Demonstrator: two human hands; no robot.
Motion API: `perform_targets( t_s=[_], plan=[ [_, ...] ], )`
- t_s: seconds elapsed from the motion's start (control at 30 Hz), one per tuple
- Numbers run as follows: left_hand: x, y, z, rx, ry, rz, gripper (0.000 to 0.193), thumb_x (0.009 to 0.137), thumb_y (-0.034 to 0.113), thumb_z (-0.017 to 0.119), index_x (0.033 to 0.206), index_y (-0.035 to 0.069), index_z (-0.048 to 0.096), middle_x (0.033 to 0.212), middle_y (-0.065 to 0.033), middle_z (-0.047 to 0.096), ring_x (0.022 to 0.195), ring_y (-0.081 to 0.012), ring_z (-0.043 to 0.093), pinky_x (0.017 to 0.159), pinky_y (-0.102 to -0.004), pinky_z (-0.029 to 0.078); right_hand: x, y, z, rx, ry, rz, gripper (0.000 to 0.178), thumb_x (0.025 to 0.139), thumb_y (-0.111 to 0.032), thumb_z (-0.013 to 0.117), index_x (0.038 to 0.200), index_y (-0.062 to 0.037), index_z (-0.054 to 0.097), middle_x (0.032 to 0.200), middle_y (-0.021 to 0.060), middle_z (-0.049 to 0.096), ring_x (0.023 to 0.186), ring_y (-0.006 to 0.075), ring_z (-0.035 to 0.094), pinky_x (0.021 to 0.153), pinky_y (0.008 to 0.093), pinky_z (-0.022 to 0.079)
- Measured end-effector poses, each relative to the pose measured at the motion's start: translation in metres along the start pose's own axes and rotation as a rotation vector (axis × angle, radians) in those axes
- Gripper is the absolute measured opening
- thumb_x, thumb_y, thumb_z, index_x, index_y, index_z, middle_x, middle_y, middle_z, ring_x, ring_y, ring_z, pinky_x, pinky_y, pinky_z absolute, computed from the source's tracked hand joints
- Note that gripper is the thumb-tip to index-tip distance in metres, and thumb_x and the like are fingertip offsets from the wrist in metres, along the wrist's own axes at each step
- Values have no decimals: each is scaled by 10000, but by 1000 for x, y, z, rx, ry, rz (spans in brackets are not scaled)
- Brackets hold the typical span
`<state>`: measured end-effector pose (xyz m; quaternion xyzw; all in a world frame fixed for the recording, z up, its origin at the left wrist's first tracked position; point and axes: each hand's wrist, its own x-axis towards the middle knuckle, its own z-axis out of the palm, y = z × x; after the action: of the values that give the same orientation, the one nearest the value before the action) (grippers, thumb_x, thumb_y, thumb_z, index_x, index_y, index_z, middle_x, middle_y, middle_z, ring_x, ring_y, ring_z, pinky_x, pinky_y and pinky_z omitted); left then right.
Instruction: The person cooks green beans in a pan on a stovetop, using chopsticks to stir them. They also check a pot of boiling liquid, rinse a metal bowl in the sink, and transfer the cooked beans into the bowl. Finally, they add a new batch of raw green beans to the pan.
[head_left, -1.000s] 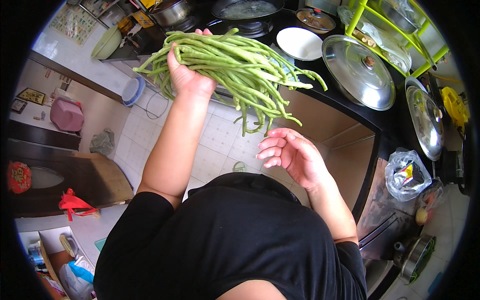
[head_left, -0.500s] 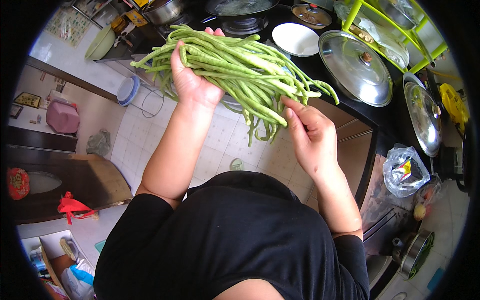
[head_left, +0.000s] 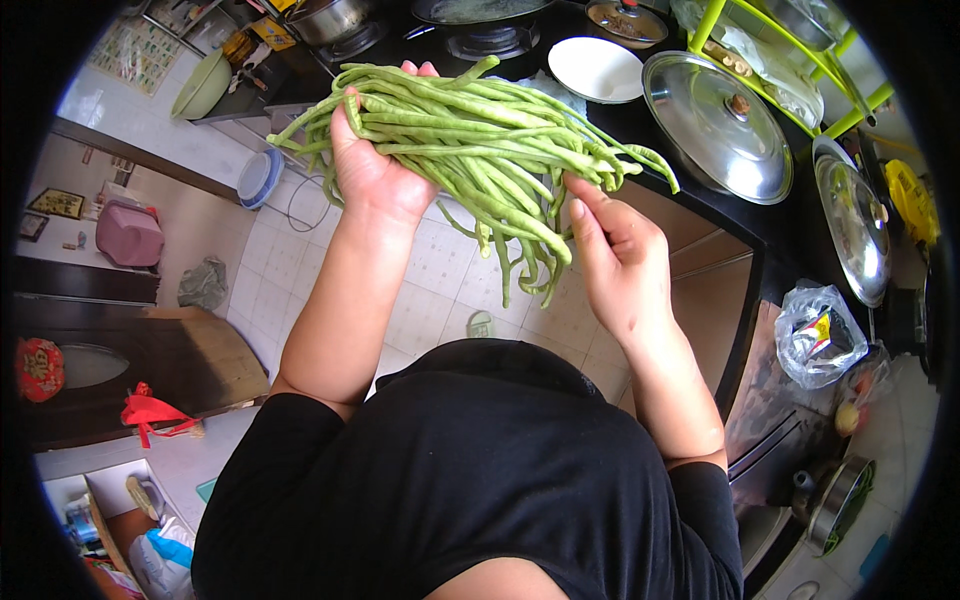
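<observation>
A thick bundle of long green beans [head_left: 480, 140] lies across my left hand [head_left: 380, 180], whose fingers and thumb are wrapped round it. The bundle is held up in front of me, its ends fanning to the right, some drooping over the floor. At those right-hand ends is my right hand [head_left: 625, 245], with thumb and forefinger closed near the bean tips and the other fingers curled. Its fingertips touch the beans, though the exact bean between them is partly hidden.
Behind the beans runs a black counter with a white bowl [head_left: 595, 70], a large steel lid [head_left: 718, 125] and a wok [head_left: 480, 8] on a stove. A green rack [head_left: 705, 25] stands far right. A plastic bag [head_left: 820, 335] and a steel pot [head_left: 840, 505] sit lower right.
The bundle sits slightly lower in view, and its loose ends have shifted and hang differently. My right hand stays at the bean tips. My left hand keeps its hold.
</observation>
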<state>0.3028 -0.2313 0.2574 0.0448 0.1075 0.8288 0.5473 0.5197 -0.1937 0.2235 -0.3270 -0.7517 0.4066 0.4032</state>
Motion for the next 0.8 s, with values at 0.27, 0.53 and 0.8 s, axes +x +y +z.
perform_targets(
  t_s=[0.27,0.53,0.8],
  plan=[
    [-6,-7,0,49,59,31,419,833,396,464,1007,28,564,1038,-94,590,1032,-258,533,936,-482,412,10,1,8,500,35,222,243,795,-64,648,1021,12,601,611,-81,439,562,1,368,521,160,329],
    [-14,-17,2,95,48,47,411,840,392,458,1033,44,563,1055,-103,585,1044,-271,526,932,-487,414,7,-12,10,596,137,187,224,749,-46,701,930,6,581,629,-77,421,560,4,354,520,147,311],
    [-19,-31,6,112,98,87,381,828,375,496,1014,51,571,1036,-67,592,1039,-250,530,937,-484,409,9,-1,12,572,146,182,187,790,-52,667,950,19,601,740,-26,553,611,19,453,545,165,391]
  ],
)
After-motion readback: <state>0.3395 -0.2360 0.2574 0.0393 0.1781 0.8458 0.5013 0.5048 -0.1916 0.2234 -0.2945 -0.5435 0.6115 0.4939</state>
